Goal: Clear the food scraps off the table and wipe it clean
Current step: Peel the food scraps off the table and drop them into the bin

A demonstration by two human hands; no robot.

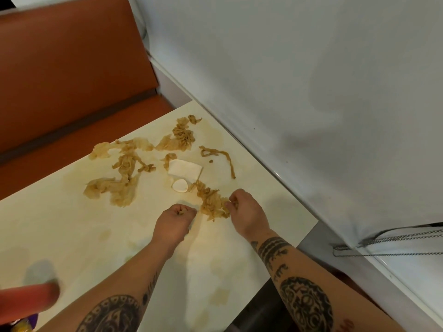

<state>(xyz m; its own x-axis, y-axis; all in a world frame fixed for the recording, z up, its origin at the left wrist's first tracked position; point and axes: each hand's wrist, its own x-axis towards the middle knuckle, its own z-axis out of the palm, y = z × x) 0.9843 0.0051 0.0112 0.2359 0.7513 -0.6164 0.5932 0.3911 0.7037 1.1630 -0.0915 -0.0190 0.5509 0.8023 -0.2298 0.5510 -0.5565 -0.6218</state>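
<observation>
Now: right hand point(242, 208) pinches lower-centre scrap clump point(212, 203); left hand point(176, 218) curled, contents unclear. Judged soggy: scoop whole, lift slowly.

Orange bench point(72, 68), white wall point(311, 68)

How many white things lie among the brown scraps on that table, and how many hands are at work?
White folded napkin: 1
White round piece: 1
Hands: 2, left hand and right hand
Brown scraps: too tangled to count
Total counted: 4
</observation>
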